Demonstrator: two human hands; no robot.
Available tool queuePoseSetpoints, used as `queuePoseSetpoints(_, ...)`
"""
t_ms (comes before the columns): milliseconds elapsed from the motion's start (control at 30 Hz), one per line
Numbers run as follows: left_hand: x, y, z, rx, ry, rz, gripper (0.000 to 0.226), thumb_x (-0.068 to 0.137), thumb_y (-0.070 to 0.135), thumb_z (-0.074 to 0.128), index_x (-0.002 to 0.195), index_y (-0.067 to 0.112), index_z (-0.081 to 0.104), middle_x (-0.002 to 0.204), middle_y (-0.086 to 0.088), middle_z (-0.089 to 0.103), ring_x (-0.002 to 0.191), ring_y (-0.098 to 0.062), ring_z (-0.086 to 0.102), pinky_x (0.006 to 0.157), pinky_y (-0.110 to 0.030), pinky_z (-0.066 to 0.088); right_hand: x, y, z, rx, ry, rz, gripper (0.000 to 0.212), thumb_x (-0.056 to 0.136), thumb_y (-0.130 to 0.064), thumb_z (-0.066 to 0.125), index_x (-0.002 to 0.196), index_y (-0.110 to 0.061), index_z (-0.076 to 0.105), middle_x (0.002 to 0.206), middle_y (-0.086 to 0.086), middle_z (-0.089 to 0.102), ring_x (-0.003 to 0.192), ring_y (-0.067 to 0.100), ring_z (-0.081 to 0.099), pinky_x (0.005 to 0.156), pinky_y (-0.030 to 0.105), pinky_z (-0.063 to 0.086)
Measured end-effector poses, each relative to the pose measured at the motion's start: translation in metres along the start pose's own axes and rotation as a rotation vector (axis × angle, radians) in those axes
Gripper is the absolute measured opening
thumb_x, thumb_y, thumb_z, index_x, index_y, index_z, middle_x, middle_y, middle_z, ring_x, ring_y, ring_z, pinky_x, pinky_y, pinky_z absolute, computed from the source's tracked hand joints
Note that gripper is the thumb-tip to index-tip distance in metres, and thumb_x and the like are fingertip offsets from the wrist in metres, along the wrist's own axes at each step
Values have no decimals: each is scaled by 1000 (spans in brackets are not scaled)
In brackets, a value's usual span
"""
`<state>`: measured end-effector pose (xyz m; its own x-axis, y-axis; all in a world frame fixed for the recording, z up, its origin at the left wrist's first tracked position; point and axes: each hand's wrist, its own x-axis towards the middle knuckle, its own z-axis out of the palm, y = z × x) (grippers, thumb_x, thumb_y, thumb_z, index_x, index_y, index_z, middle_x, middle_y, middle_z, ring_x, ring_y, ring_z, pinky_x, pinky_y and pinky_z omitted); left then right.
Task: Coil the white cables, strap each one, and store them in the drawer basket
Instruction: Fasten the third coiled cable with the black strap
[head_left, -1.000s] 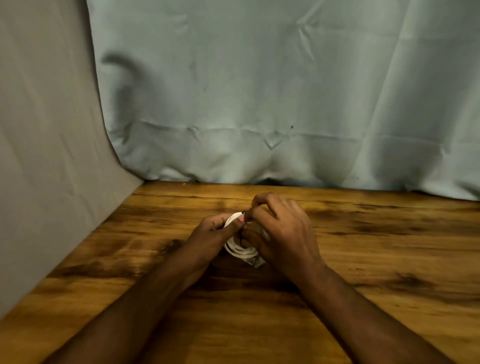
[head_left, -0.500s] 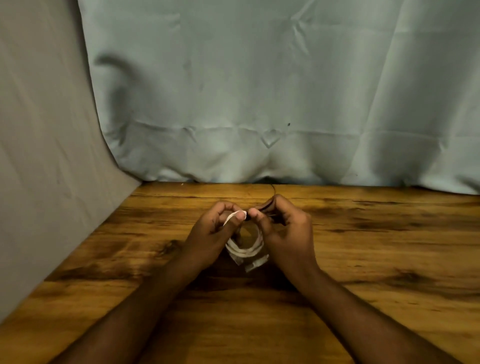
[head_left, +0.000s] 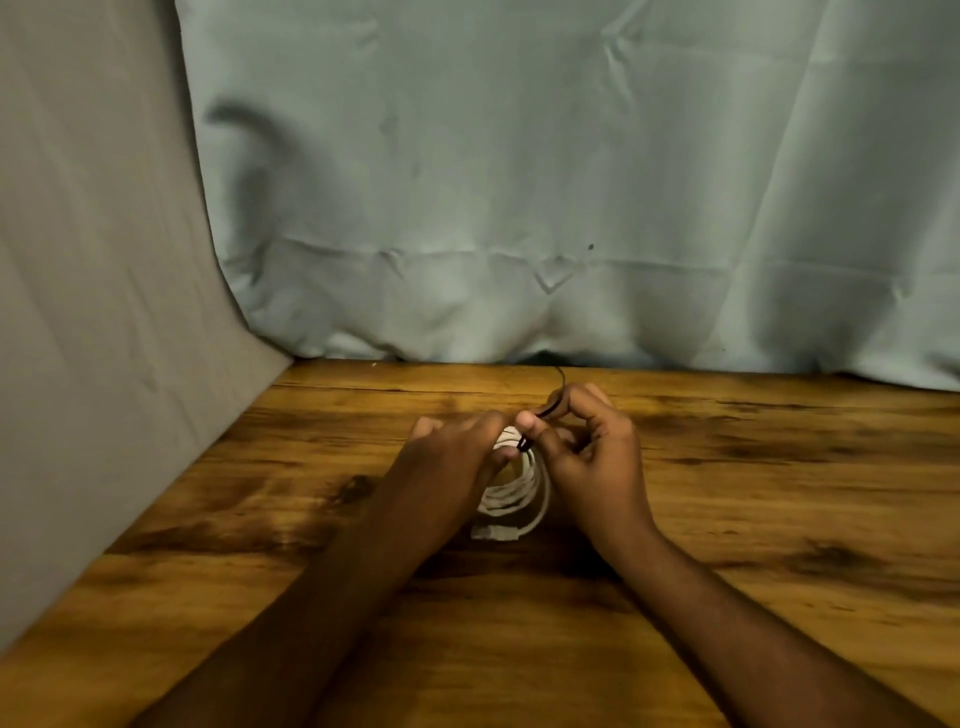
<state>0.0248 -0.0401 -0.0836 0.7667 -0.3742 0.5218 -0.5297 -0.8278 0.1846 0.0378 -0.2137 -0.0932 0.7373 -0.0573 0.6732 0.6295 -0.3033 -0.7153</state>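
The white cable (head_left: 519, 493) sits coiled in several loops between the two hands, above the middle of the wooden table (head_left: 779, 519); whether its lowest loop touches the table cannot be told. Its connector end (head_left: 493, 532) pokes out at the bottom of the coil, on the side nearest the camera. The left hand (head_left: 447, 457) is closed around the left side of the coil, fingers curled over the top of the loops. The right hand (head_left: 587, 452) pinches a thin dark strap (head_left: 540, 415) between thumb and forefinger at the top of the coil; one end of the strap meets the loops, the other sticks up past the fingers toward the pale green cloth (head_left: 519, 182) hanging behind the table. A grey cloth (head_left: 104, 286) covers the wall on the coil's left.
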Motion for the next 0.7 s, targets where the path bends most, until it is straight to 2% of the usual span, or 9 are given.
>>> queuePoseSetpoints(67,1,-1,1,-8,18,3,44,98,59,28,104,26,56,99,8,68,92,-13,60,85,-33,36,0,1,1,125,-13,128,26,90,-26,79,76,-12,62,67,10,58,54,21,47,54,32,39)
queuePoseSetpoints(133,1,-4,2,-43,48,1,43,97,60,30,96,26,56,90,8,66,84,-13,59,82,-33,37,0,1,1,212,-28,208,26,92,-17,78,77,-6,60,56,15,52,50,19,41,52,29,35)
queuePoseSetpoints(200,-1,-5,2,-101,65,10,42,98,59,33,95,25,58,87,9,65,81,-12,58,82,-33,39,0,0,1,242,-33,231,23,92,-15,78,77,-7,62,65,20,62,57,25,56,54,35,47)
queuePoseSetpoints(267,-2,-6,2,-146,71,31,40,98,58,36,97,25,59,86,13,62,80,-9,57,84,-32,39,1,-2,-1,273,-42,287,20,92,-16,78,77,-10,66,74,13,70,67,28,66,59,39,55)
queuePoseSetpoints(300,-3,-6,3,-157,68,40,38,99,57,37,98,25,59,87,14,62,81,-9,58,84,-31,38,1,-3,-1,323,-51,350,18,92,-16,77,78,-10,68,73,10,70,63,23,66,55,34,54)
queuePoseSetpoints(400,-3,-3,5,-155,64,85,38,100,54,39,106,24,63,99,11,68,92,-10,61,88,-34,40,3,-5,-5,462,-79,565,18,93,-17,75,77,-9,70,63,5,62,47,10,51,41,21,39)
queuePoseSetpoints(500,-5,5,4,-146,39,83,42,99,55,38,120,27,62,114,11,70,102,-12,59,90,-34,41,4,-3,-5,456,-146,656,21,93,-21,74,75,-11,73,63,9,59,46,12,44,40,21,32)
queuePoseSetpoints(600,-6,8,4,-188,39,26,43,98,58,38,135,37,49,123,15,67,105,-13,55,90,-31,42,4,-2,-6,428,-175,686,22,94,-25,73,75,-13,73,64,8,61,47,13,45,44,24,31)
queuePoseSetpoints(700,-6,7,7,-139,68,89,40,101,52,40,133,32,54,126,12,67,103,-10,62,91,-30,39,5,-3,-8,404,-200,689,21,92,-28,76,76,-15,74,64,4,62,50,14,48,44,25,30)
